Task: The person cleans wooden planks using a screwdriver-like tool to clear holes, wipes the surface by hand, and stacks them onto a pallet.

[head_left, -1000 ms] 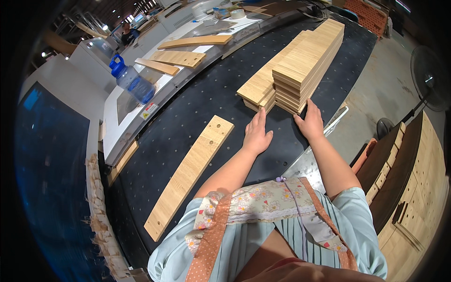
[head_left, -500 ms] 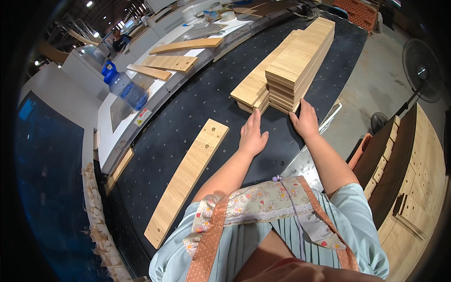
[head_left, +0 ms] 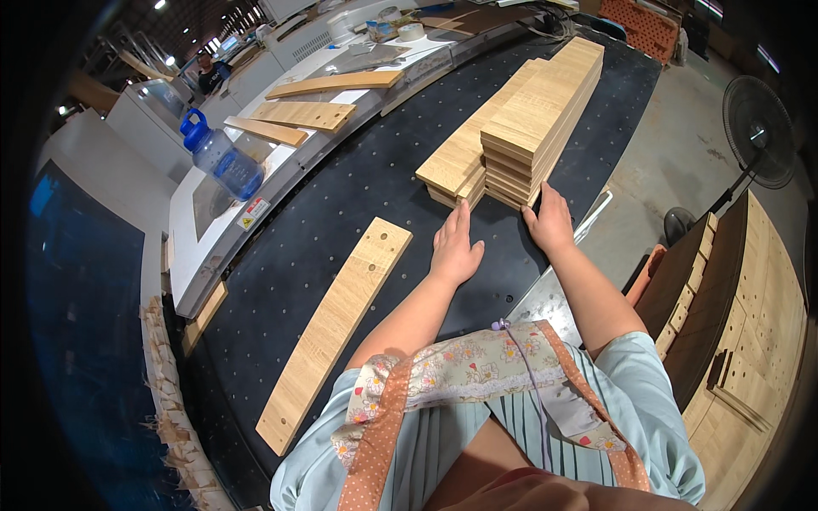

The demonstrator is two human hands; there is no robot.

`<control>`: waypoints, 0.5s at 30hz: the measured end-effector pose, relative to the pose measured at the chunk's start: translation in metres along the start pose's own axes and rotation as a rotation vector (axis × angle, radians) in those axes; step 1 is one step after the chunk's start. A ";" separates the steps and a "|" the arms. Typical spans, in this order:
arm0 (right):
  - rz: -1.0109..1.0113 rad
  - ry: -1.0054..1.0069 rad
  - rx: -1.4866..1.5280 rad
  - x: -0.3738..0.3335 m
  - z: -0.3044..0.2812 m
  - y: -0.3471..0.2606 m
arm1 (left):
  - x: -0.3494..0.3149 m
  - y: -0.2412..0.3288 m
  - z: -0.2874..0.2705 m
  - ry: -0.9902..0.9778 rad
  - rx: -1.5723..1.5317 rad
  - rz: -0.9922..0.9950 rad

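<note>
Two stacks of wood-grain boards lie side by side ahead of me on a black dotted table (head_left: 477, 298). The right stack (head_left: 532, 119) is the taller one, the left stack (head_left: 464, 162) the lower. Fingers stretched out, my left hand (head_left: 457, 247) has its tips at the near end of the lower stack. My right hand (head_left: 552, 220) is open too, its fingertips against the near right corner of the tall stack's bottom. A single board (head_left: 336, 332) with drilled holes lies apart on the table, left of my left forearm.
Beyond the table's left edge, a white machine bed (head_left: 192, 247) carries a blue water jug (head_left: 223, 157), loose boards (head_left: 302, 113) and tape rolls (head_left: 411, 32). To the right are a black fan (head_left: 757, 136) and piled drilled panels (head_left: 758, 341). Another person (head_left: 209, 75) is far back left.
The view has shifted slightly. Both hands stay at the near ends of the stacks, and the boards have not visibly moved on the table.
</note>
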State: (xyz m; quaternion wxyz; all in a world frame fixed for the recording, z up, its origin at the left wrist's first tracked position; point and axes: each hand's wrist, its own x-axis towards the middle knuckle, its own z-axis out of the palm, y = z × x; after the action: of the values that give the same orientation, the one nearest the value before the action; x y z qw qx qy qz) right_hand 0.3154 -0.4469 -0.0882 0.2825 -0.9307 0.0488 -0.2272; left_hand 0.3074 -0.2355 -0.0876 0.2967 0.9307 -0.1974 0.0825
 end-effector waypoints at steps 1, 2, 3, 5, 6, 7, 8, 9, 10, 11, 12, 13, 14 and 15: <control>0.003 -0.001 0.002 0.000 0.000 -0.001 | 0.000 0.000 0.000 0.002 -0.001 0.001; 0.004 -0.004 -0.001 0.000 -0.001 -0.001 | 0.000 0.000 0.000 0.004 0.000 0.002; 0.004 -0.007 -0.004 0.000 -0.001 -0.002 | -0.001 0.000 0.000 0.005 0.001 0.004; 0.000 -0.008 -0.006 0.000 -0.002 -0.002 | -0.001 -0.001 0.000 0.009 -0.002 0.006; -0.005 -0.006 -0.005 0.000 -0.001 -0.002 | -0.001 -0.001 0.000 0.011 -0.003 0.008; -0.009 -0.004 -0.005 0.000 -0.001 -0.002 | -0.001 -0.001 0.000 0.011 -0.001 0.007; -0.007 -0.008 -0.004 0.000 -0.001 -0.002 | -0.001 -0.001 0.000 0.011 0.000 0.006; -0.005 -0.012 -0.004 0.000 -0.001 -0.002 | -0.001 -0.001 0.001 0.011 0.001 0.005; -0.003 -0.016 -0.003 0.000 -0.001 -0.002 | -0.001 -0.001 0.001 0.011 0.003 0.005; -0.009 -0.012 -0.008 0.000 -0.001 -0.001 | -0.001 -0.001 0.001 0.010 0.004 0.005; -0.014 -0.008 -0.012 0.000 0.000 0.000 | 0.000 -0.001 0.001 0.010 0.005 0.006; -0.019 -0.004 -0.017 0.000 0.001 0.002 | 0.000 0.000 0.001 0.010 0.007 0.007; -0.025 -0.001 -0.018 0.000 0.002 0.002 | -0.001 -0.001 0.001 0.010 0.009 0.006; -0.031 0.003 -0.019 0.000 0.002 0.003 | -0.001 -0.001 0.001 0.011 0.011 0.005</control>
State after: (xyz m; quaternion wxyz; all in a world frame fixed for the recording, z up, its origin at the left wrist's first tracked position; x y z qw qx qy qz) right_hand 0.3166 -0.4479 -0.0912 0.2702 -0.9336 0.0369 -0.2324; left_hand 0.3071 -0.2351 -0.0890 0.2923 0.9314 -0.1978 0.0893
